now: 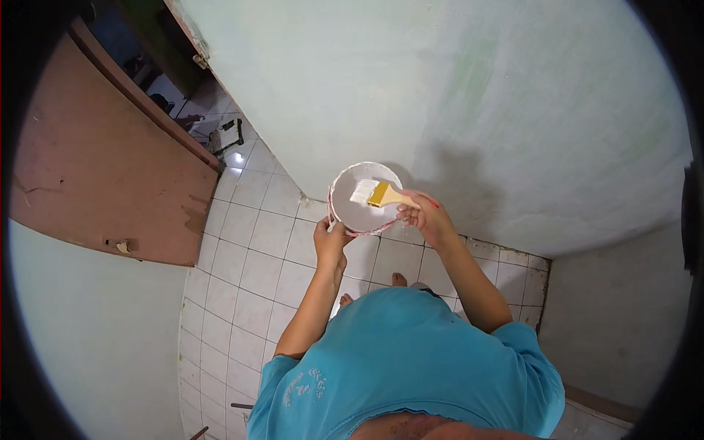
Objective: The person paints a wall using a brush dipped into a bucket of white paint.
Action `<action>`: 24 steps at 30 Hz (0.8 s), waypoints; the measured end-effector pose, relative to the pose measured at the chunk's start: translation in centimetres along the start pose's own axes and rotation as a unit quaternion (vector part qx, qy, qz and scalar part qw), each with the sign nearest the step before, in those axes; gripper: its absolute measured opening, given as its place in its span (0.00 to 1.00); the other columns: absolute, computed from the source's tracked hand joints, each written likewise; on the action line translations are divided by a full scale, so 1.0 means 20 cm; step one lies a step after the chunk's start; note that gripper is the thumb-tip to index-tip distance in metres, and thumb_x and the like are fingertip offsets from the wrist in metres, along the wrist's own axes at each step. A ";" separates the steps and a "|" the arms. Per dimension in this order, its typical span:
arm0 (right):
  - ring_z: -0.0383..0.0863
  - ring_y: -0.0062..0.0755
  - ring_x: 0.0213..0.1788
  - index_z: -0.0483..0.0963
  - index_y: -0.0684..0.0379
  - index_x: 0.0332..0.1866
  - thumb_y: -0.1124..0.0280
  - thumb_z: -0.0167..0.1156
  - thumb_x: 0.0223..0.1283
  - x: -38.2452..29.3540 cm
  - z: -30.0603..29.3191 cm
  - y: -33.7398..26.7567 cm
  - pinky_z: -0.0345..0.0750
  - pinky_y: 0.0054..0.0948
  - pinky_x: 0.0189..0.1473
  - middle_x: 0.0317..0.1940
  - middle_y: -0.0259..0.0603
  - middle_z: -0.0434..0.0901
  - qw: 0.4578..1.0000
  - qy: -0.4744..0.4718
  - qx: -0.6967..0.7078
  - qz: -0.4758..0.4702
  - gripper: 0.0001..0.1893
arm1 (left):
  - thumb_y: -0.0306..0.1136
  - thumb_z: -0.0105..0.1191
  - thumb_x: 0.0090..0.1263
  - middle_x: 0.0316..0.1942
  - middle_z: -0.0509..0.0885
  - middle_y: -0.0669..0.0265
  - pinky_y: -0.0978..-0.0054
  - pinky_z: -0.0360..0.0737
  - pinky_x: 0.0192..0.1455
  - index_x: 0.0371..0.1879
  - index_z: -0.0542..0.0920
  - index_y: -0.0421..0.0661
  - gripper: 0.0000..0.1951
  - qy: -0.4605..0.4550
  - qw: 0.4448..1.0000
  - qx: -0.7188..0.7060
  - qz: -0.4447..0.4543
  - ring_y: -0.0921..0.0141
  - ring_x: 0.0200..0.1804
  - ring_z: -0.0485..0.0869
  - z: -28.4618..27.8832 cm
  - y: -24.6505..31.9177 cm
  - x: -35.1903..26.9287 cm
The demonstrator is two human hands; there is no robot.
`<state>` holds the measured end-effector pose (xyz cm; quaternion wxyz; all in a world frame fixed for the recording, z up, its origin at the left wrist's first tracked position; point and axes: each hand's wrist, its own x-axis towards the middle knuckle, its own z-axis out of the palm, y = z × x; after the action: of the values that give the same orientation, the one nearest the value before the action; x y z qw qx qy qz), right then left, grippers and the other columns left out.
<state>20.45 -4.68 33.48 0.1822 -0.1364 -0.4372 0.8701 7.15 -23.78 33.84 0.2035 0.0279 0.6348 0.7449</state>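
Observation:
My left hand (331, 237) grips the near left rim of a round bucket (352, 217), whose inside is coated white. White drips and reddish marks run along the bucket's rim. In my right hand (424, 216) is the pale wooden handle of a flat paintbrush (391, 195) with a gold-coloured ferrule. The brush lies over the bucket's mouth, its white-coated bristles (363, 191) pointing left. Whether the bristles touch the bucket's inside I cannot tell. Both hands are held in front of my body, above the floor.
A pale green wall (352, 99) with uneven paint patches rises just beyond the bucket. To the left stands a brown door (121, 159) beside a doorway. White tiles (258, 225) cover the floor, and a dark-edged box-like object (225, 136) lies past the doorway. A grey wall (616, 308) is at right.

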 end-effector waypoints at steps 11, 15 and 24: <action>0.84 0.33 0.38 0.63 0.69 0.67 0.69 0.46 0.67 -0.19 0.07 0.01 0.78 0.24 0.33 0.46 0.50 0.81 0.999 -0.007 -0.023 0.040 0.25 | 0.24 0.51 0.61 0.39 0.78 0.53 0.67 0.87 0.40 0.53 0.67 0.29 0.20 -0.025 0.998 0.015 -0.051 0.65 0.37 0.84 0.00 0.07 0.00; 0.85 0.35 0.34 0.65 0.69 0.65 0.71 0.48 0.67 -0.20 0.10 -0.02 0.78 0.24 0.28 0.48 0.52 0.80 0.997 -0.015 -0.050 0.064 0.23 | 0.23 0.51 0.61 0.36 0.79 0.54 0.67 0.87 0.39 0.53 0.67 0.29 0.21 -0.012 0.997 0.029 -0.071 0.65 0.37 0.84 0.00 0.07 0.00; 0.61 0.12 0.17 0.65 0.66 0.58 0.69 0.51 0.70 -0.21 0.31 0.04 0.59 0.16 0.17 0.30 0.32 0.75 0.988 0.133 -0.077 -0.033 0.17 | 0.24 0.50 0.62 0.38 0.80 0.58 0.69 0.86 0.43 0.48 0.71 0.30 0.16 -0.149 0.979 0.071 -0.121 0.67 0.40 0.82 -0.12 0.17 0.13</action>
<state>21.55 -11.37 36.78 0.2567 -0.2502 -0.4789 0.8013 3.22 -25.46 36.03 0.3819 0.0755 0.6475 0.6552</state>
